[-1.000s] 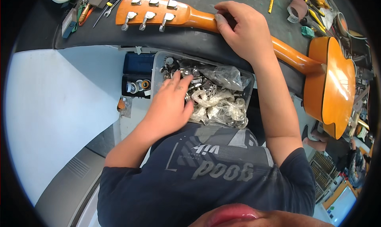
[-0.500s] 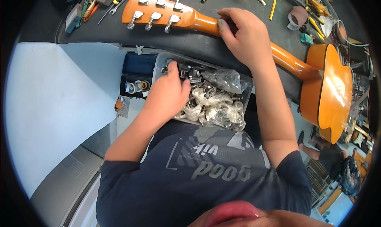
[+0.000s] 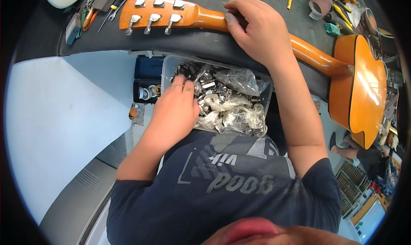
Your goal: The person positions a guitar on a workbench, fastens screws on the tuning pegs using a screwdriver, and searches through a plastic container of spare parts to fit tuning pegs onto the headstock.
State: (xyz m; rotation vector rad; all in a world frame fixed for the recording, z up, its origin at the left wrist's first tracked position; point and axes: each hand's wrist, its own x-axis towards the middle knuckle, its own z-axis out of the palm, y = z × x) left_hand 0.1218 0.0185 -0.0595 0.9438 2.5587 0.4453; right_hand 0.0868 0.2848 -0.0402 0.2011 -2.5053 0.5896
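My left hand [image 3: 176, 110] reaches into a clear plastic bin [image 3: 169, 67], its fingertips down among loose metal parts [image 3: 208, 83]. Whether those fingers grip a part is hidden. Crumpled plastic bags of hardware [image 3: 237, 114] fill the bin's near side, with another clear bag [image 3: 242, 81] at its far right. My right hand [image 3: 261, 31] is wrapped round the neck of an orange-brown guitar [image 3: 317, 57], which lies face down along the bench edge. Silver tuning machines [image 3: 154, 18] show on its headstock to the left; the glossy body [image 3: 364, 86] is at the right.
Behind the neck spreads a dark bench mat [image 3: 98, 41]. Hand tools [image 3: 112, 11] lie at the far left, pliers and other tools [image 3: 342, 18] at the far right. A blue box with tape rolls [image 3: 147, 74] sits left of the bin. Another person [image 3: 359, 157] is at lower right.
My left hand has drawn slightly back toward me in the bin, uncovering more metal parts. The right hand stays on the neck while the view has shifted a little.
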